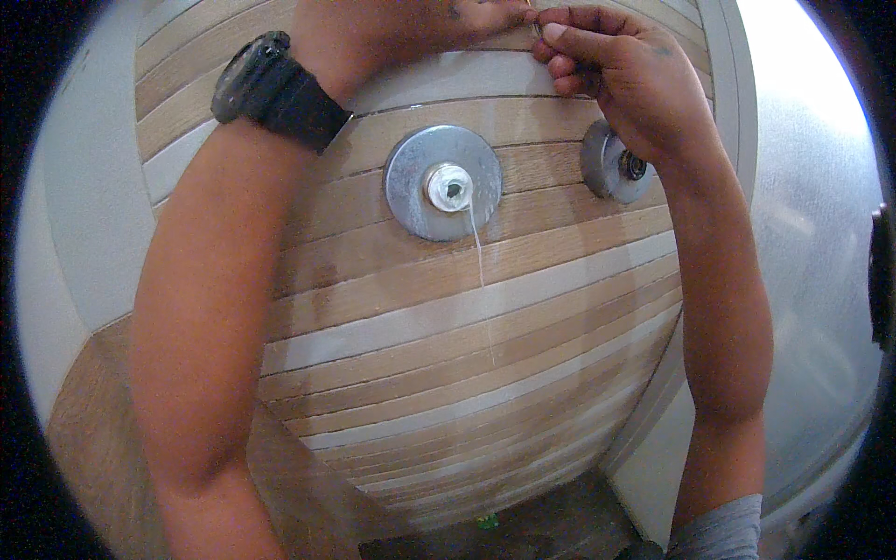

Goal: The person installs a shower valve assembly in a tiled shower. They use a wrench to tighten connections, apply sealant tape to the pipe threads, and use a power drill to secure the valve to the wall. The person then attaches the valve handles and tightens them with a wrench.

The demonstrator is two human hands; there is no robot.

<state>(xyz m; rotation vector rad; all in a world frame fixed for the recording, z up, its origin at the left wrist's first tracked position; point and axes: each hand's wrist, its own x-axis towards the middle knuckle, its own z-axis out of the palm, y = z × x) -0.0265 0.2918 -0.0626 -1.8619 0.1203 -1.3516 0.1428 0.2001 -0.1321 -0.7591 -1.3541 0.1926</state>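
Note:
At the top edge, my left hand (425,23) reaches across to the right, partly cut off by the frame. Its fingertips meet those of my right hand (630,65), whose thumb and fingers are pinched together. Between them is a small, thin, brass-coloured bit (535,29), too small to name. Below the hands, a round chrome wall flange (404,191) surrounds a pipe fitting wrapped in white thread tape (439,194). A loose tape strand (480,252) hangs down from it. Beside my right wrist is a second chrome flange (602,173) with a dark opening, partly covered by that wrist.
The wall (448,327) has wood-look strips in brown and white. A frosted glass panel (812,233) stands at the right, next to a pale frame. Brown boards (103,420) lie at lower left, and a small green thing (487,521) is on the dark floor.

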